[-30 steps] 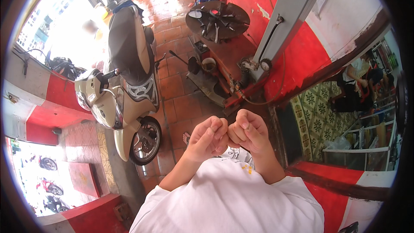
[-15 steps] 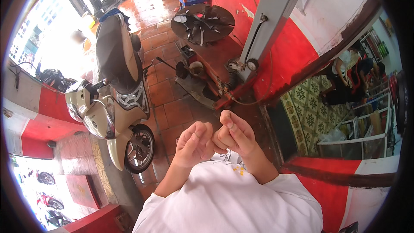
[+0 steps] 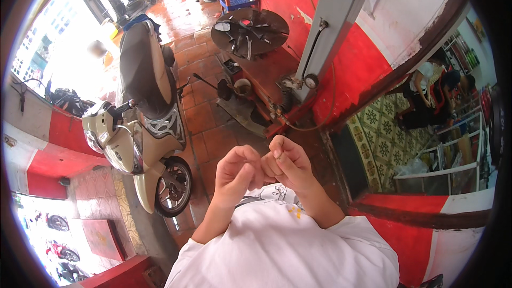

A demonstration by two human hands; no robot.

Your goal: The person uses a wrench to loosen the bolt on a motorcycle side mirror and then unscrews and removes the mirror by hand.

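Both of my hands are raised in front of the white shirt (image 3: 288, 240), close together. My left hand (image 3: 233, 173) is loosely curled, its thumb apart from the bent fingers, and nothing shows in it. Its fingertips come near the fingers of my right hand (image 3: 292, 168). That right hand is closed, thumb pressed against the bent index finger; whatever it might hold is hidden or too small to make out. Beyond the hands lies the tiled floor (image 3: 202, 117).
A beige scooter (image 3: 122, 146) stands at left. Ahead is a tyre-changing machine with a round dark turntable (image 3: 266, 42), tools and mirrors on it, and a grey column (image 3: 333, 32). A glass panel (image 3: 384, 144) at right shows people. A blue shelf (image 3: 234, 0) is at the back.
My left thumb has come away from its curled fingers, loosening that hand. The right hand keeps its pinch and has barely moved.
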